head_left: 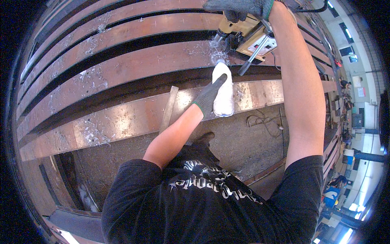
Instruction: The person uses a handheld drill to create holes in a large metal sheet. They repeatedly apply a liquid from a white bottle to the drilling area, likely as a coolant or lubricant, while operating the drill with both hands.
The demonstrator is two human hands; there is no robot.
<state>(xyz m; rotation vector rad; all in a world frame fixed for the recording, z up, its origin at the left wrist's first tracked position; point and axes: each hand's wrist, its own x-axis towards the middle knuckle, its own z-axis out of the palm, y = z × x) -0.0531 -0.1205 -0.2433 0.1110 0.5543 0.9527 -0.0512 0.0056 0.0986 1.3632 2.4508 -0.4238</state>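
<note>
Your gloved left hand (211,94) wraps a white bottle (224,97), thumb laid across its face, above the nearest steel beam (109,122), a little off centre toward one o'clock. The bottle's neck points to twelve, just short of a tangle of metal shavings (218,52) below the chuck (221,34) of a yellow drilling machine (247,37). From the bottle, your gloved right hand (243,7) is between twelve and one o'clock, over the machine's top; the edge of view cuts it, so you cannot tell how far it is closed or whether it grips anything. A flat metal strip (169,110) leans at the bottle's eight o'clock, and a thin cable (264,122) lies looped on the floor (243,140) toward four.
</note>
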